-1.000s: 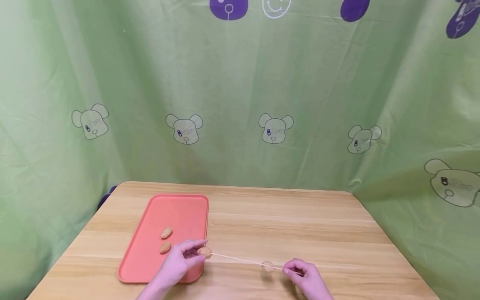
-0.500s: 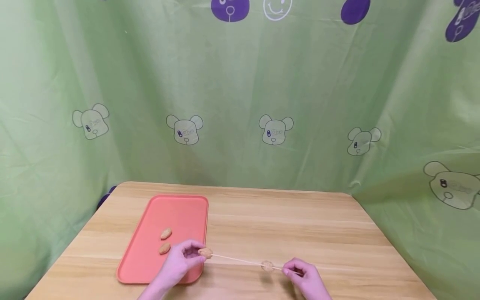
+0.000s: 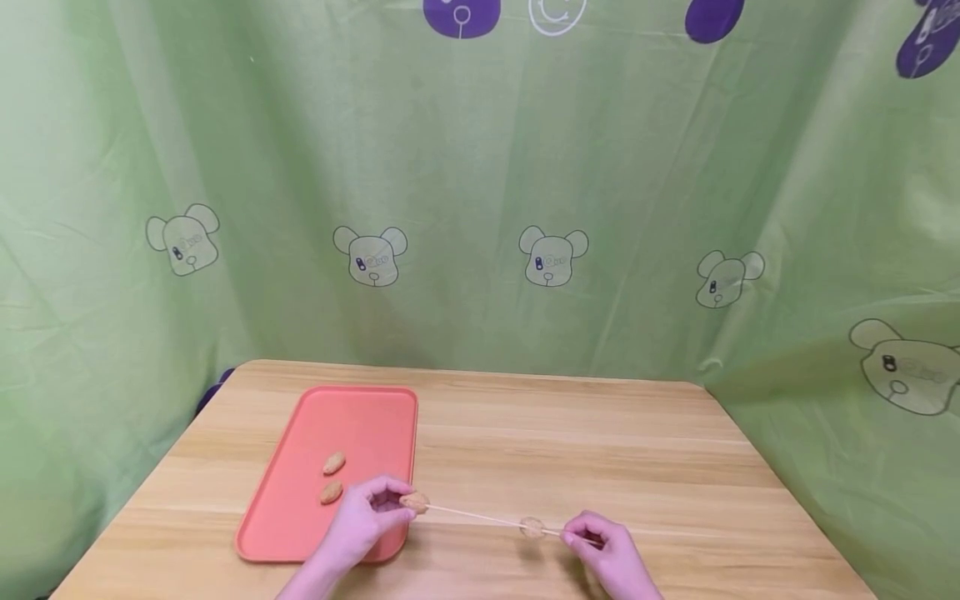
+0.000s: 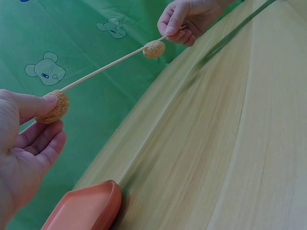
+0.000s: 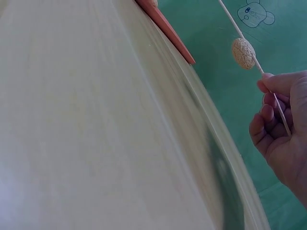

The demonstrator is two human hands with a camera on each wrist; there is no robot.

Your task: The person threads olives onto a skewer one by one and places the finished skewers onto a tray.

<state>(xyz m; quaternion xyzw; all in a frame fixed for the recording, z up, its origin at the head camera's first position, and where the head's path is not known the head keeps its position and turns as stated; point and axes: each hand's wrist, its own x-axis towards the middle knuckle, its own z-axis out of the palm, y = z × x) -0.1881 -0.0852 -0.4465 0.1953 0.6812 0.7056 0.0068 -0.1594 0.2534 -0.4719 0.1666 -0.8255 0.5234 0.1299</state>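
In the head view a thin wooden stick point(image 3: 474, 515) spans between both hands above the table. My left hand point(image 3: 358, 523) pinches a brown, wrinkled, nut-like piece point(image 3: 416, 502) at the stick's left end; the left wrist view shows the thumb on that piece point(image 4: 55, 108). A second such piece point(image 3: 532, 527) is threaded on the stick near my right hand point(image 3: 611, 557). The right hand grips the stick's other end between thumb and fingers, with the tail of the stick point(image 5: 282, 114) lying across the palm in the right wrist view.
A pink-red tray point(image 3: 363, 417) lies on the left of the wooden table point(image 3: 600, 450), partly under the left hand. Two loose brown pieces, one farther back point(image 3: 334, 463) and one nearer point(image 3: 331, 492), rest in it. A green curtain point(image 3: 465, 167) hangs behind.
The piece in the left hand and the threaded one are very slightly closer together. Both hands keep their hold, nearly in place.
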